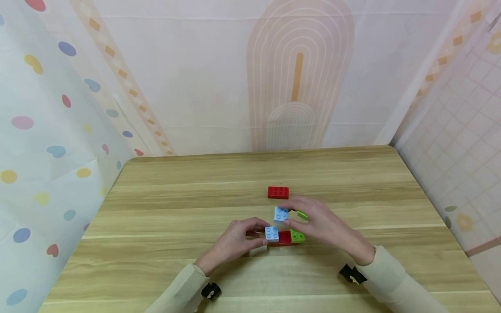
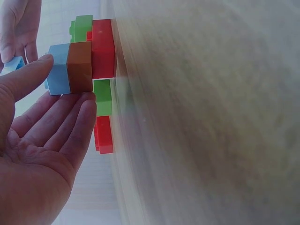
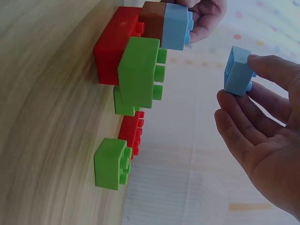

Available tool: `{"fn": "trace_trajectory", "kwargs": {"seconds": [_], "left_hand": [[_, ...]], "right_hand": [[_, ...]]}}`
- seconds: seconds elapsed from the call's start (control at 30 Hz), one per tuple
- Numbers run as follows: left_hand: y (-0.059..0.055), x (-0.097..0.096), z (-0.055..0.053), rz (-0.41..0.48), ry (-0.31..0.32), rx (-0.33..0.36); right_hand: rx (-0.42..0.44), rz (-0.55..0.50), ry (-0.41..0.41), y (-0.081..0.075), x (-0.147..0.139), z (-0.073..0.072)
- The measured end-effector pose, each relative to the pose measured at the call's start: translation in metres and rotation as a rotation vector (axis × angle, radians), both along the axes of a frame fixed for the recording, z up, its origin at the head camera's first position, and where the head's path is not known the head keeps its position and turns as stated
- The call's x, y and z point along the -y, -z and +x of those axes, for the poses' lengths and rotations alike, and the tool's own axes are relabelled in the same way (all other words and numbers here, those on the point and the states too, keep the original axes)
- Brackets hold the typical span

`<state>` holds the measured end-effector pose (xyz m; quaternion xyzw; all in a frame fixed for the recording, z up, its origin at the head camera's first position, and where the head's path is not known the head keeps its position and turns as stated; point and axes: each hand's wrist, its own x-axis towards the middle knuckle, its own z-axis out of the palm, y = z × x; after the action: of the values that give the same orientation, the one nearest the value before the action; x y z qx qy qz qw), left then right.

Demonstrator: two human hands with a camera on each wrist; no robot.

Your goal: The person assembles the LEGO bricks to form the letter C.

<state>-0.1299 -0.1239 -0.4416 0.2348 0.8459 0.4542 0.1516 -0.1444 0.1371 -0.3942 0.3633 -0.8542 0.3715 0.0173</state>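
The raised brick [image 3: 238,74] is light blue, as is the stacked brick [image 2: 58,70]; the block under it [image 2: 80,68] is brown, the base brick [image 2: 103,49] red, the end brick [image 3: 137,75] lime green; the tabletop [image 1: 176,195] has tan wood grain; the left cloth [image 1: 39,143] carries multicoloured dots and hearts, the back cloth [image 1: 207,65] pinkish arches; the wrist bands [image 1: 346,272] look black, perhaps marked in gold.

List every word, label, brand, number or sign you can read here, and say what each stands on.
No text can be read in any view.
Black device at the left wrist, black device at the right wrist: pale marks, too small to read.
Blue block in the right hand: no legible lettering.
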Motion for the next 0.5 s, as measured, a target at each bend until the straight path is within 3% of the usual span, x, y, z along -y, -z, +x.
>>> {"fn": "trace_trajectory", "kwargs": {"seconds": [0.5], "left_hand": [[0.0014,0.0001,0.0,0.031,0.014,-0.012]], "right_hand": [[0.038,0.027,-0.059,0.0064,0.0098,0.003]]}}
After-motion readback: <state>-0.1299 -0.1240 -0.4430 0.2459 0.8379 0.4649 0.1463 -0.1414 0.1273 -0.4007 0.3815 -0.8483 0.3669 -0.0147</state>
